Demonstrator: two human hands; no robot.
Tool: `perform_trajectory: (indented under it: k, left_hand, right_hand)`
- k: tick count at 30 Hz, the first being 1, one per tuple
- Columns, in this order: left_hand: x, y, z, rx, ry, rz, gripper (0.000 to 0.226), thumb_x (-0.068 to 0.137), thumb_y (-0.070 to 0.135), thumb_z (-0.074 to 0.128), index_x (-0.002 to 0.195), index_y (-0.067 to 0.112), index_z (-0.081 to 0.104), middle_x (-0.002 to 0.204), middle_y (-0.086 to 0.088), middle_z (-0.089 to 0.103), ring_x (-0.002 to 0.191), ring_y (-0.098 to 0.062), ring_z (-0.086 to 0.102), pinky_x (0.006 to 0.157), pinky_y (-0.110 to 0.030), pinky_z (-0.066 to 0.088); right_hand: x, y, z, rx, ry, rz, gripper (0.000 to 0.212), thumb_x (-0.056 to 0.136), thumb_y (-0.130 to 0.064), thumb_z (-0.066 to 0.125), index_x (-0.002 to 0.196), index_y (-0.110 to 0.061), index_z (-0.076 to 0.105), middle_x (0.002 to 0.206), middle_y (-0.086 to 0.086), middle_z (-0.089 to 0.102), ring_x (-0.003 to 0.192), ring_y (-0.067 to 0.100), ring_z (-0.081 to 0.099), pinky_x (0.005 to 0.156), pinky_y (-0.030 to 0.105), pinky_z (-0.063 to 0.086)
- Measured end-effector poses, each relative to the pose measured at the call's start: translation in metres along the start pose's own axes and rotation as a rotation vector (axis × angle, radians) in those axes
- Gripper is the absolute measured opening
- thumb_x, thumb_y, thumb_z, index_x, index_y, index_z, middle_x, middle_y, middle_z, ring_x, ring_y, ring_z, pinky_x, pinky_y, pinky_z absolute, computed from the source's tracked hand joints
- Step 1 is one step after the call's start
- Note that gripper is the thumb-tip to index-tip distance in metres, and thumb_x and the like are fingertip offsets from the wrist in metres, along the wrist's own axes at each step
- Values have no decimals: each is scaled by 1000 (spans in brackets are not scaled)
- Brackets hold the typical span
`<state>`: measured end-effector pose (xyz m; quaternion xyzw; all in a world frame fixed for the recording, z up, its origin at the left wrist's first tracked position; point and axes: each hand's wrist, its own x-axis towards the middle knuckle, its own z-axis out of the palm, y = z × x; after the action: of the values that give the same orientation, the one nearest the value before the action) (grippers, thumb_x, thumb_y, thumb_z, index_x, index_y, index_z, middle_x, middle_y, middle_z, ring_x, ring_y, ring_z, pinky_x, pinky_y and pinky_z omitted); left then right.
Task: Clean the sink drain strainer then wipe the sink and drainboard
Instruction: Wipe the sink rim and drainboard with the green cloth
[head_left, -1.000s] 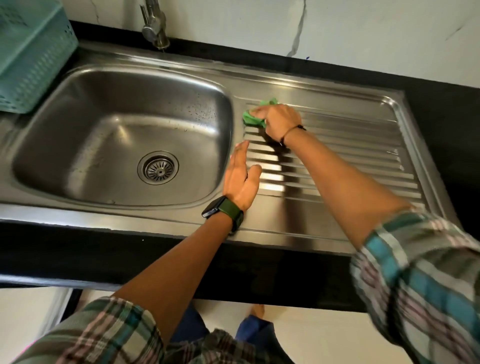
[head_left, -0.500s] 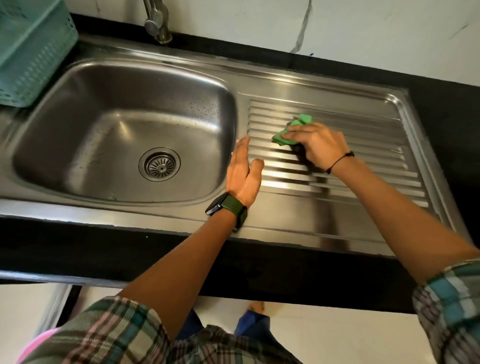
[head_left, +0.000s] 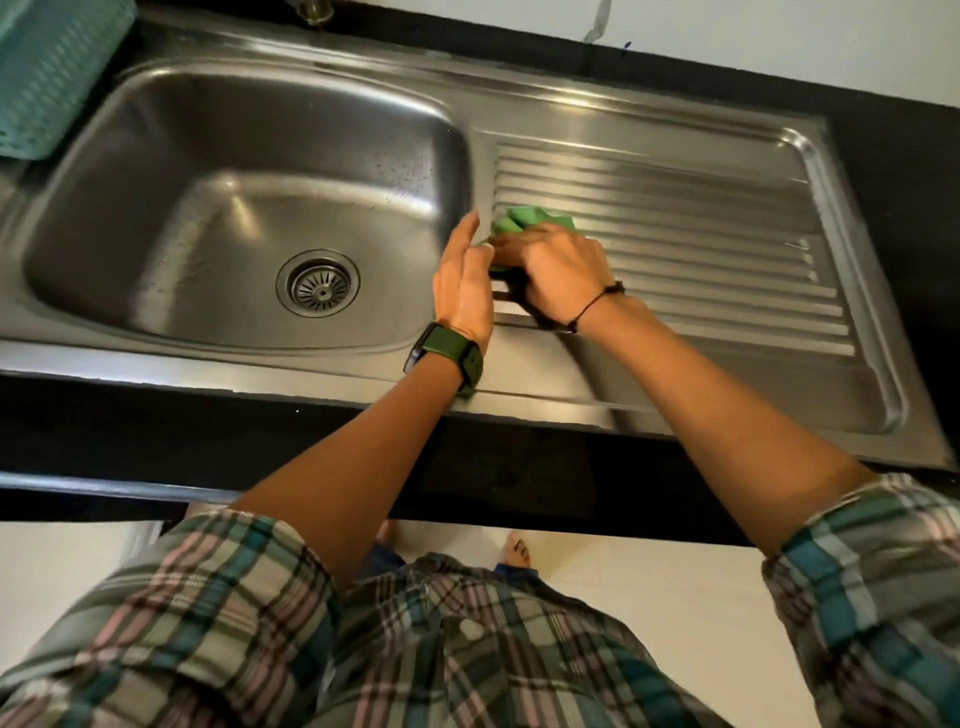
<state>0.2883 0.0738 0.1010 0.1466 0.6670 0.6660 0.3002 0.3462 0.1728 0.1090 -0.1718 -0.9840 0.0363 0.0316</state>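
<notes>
Drainboard (head_left: 701, 218) has the right hand (head_left: 558, 275) bunched around a green cloth (head_left: 524, 221) near the basin; left hand (head_left: 462, 286) flat beside it. Strainer (head_left: 318, 285) sits in the sink (head_left: 234, 130), black table (head_left: 208, 431), teal basket (head_left: 47, 73) far left.

A black counter (head_left: 156, 415) carries the steel sink (head_left: 249, 208) in front of me, with its ribbed drainboard (head_left: 701, 249) at three o'clock of the basin. The strainer (head_left: 318, 283) sits in the basin floor. A teal basket (head_left: 47, 78) stands on the counter at ten o'clock. On the drainboard's nine o'clock edge lies a green cloth (head_left: 530, 221) under my right hand (head_left: 556, 275); my left hand (head_left: 462, 286) rests beside it.
</notes>
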Motion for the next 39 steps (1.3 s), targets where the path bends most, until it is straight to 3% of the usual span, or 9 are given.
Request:
perform_trajectory:
  k: [8, 12, 17, 20, 23, 26, 29, 33, 39]
  left_hand:
    - [-6, 3, -2, -28, -18, 27, 40, 86, 17, 37, 119, 7, 58, 128, -16, 58, 120, -28, 53, 105, -41, 41]
    - [-6, 1, 0, 5, -14, 13, 34, 89, 17, 38, 106, 9, 66, 114, -7, 67, 110, -17, 59, 97, -28, 44]
    - [-12, -4, -17, 130, 149, 52, 30, 84, 18, 43, 90, 11, 72, 80, 2, 67, 75, -8, 61, 64, -9, 47]
    - [-11, -4, -28, 168, 86, 9, 28, 85, 18, 45, 90, 10, 71, 86, -3, 68, 83, -15, 62, 72, -21, 50]
    - [-20, -6, -33, 200, 47, 21, 29, 88, 16, 44, 96, 8, 70, 90, -4, 67, 83, -14, 60, 77, -28, 50]
    - [-28, -7, -35, 256, 59, 116, 32, 91, 14, 39, 99, 8, 70, 96, 2, 67, 83, -3, 61, 73, -15, 48]
    - [-32, -8, -34, 268, 67, 161, 32, 91, 12, 38, 99, 7, 70, 92, 4, 65, 61, 14, 56, 57, -2, 42]
    - [-32, -6, -33, 245, 103, 125, 31, 89, 11, 40, 98, 5, 69, 87, -3, 64, 63, 6, 54, 56, -2, 42]
    - [-34, -1, -33, 181, 213, 52, 29, 86, 15, 43, 92, 9, 71, 90, -2, 67, 84, -12, 62, 70, -15, 48]
  right_hand:
    - [-93, 63, -20, 5, -3, 456, 57, 79, 7, 48, 126, -25, 57, 138, 7, 52, 132, 36, 38, 98, 48, 42]
    - [-54, -3, -8, -6, -41, 303, 44, 84, -13, 50, 124, -32, 56, 133, 5, 55, 130, 35, 40, 101, 46, 38]
    - [-32, -58, 8, 14, -109, 181, 37, 90, -19, 44, 125, -26, 54, 126, 8, 60, 122, 30, 48, 86, 40, 46]
    - [-64, -24, -3, 14, -75, 50, 49, 88, -12, 45, 129, -38, 49, 140, -3, 50, 132, 27, 40, 104, 39, 37]
    - [-113, 25, -12, 39, -102, 132, 54, 84, -4, 45, 130, -31, 51, 141, -1, 49, 136, 23, 38, 115, 36, 27]
    - [-156, 48, -22, 10, -104, 249, 54, 82, 3, 48, 127, -26, 56, 138, 0, 52, 128, 25, 48, 97, 40, 46]
    - [-159, 33, -23, 8, -114, 221, 44, 88, -11, 43, 127, -27, 55, 138, -1, 51, 126, 27, 50, 92, 41, 48]
    - [-124, -18, -11, -37, -121, 91, 52, 86, -14, 49, 134, -33, 45, 143, -3, 47, 127, 27, 47, 99, 34, 41]
    - [-64, -71, -5, -36, -136, -38, 31, 85, -10, 49, 110, -21, 62, 110, 12, 64, 107, 36, 57, 78, 40, 46]
